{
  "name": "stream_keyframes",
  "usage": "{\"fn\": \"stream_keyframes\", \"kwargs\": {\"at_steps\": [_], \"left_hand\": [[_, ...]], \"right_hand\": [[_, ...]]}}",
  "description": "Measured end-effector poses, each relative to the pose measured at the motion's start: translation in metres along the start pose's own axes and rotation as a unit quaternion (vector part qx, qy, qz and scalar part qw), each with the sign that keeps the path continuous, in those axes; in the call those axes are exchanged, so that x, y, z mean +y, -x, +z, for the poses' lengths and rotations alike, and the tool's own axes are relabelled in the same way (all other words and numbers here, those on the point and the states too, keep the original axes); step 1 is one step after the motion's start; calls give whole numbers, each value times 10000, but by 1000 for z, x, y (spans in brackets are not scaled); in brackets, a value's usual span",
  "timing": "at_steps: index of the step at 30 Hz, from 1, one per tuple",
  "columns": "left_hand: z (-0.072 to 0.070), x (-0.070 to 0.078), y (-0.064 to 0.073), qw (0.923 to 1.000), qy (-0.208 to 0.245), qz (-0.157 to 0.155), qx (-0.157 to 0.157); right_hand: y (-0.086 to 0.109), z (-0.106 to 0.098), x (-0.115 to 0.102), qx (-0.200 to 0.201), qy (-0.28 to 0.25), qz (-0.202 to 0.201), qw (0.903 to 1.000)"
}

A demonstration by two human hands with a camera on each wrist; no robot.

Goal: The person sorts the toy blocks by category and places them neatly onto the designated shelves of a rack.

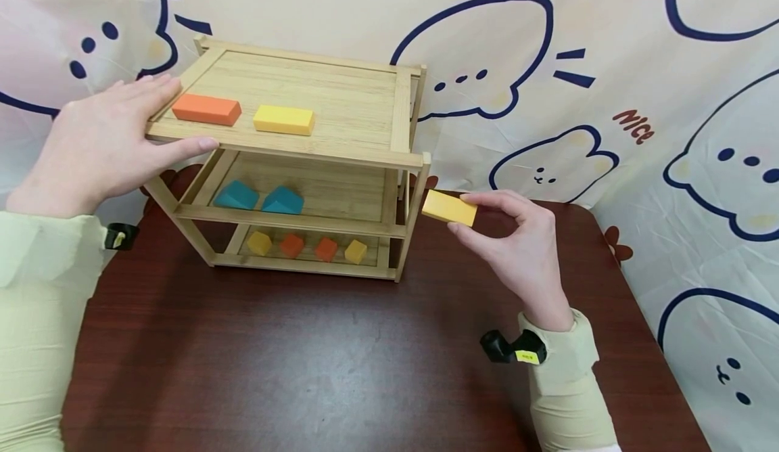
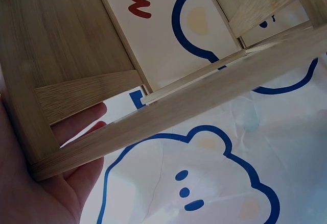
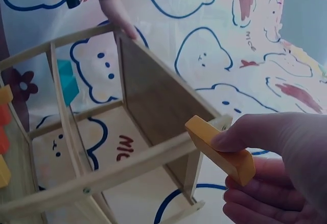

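Observation:
A three-tier wooden shelf point(image 1: 316, 86) stands on the table. My left hand point(image 1: 106, 144) rests on its top left corner, thumb along the front edge and fingers extended over the side rail; the left wrist view shows the fingers point(image 2: 84, 124) behind that rail. Between thumb and fingertips my right hand point(image 1: 517, 232) pinches a yellow rectangular block point(image 1: 449, 208), held up just right of the shelf's front right post. On the top tier lie an orange rectangular block point(image 1: 207, 109), close to the left hand, and a yellow one point(image 1: 283, 120).
Two blue angular blocks point(image 1: 283, 200) sit on the middle tier. The bottom tier bears a row of small yellow and orange blocks point(image 1: 292, 245). Behind and to the right of the dark brown table point(image 1: 292, 357) hangs a cloth point(image 1: 688, 249) with cartoon prints.

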State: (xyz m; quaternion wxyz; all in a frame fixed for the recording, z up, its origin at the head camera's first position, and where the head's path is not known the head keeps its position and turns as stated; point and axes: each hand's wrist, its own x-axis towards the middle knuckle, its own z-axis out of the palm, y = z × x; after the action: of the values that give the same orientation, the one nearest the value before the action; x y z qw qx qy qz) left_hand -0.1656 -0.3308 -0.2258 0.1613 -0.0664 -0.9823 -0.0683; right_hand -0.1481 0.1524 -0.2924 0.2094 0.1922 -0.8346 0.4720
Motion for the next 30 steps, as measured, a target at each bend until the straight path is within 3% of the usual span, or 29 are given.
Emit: {"fn": "stream_keyframes", "kwargs": {"at_steps": [30], "left_hand": [[0,-2,0,10000,-23,54,3]], "right_hand": [[-5,28,-37,-538,-692,-1174,9892]]}}
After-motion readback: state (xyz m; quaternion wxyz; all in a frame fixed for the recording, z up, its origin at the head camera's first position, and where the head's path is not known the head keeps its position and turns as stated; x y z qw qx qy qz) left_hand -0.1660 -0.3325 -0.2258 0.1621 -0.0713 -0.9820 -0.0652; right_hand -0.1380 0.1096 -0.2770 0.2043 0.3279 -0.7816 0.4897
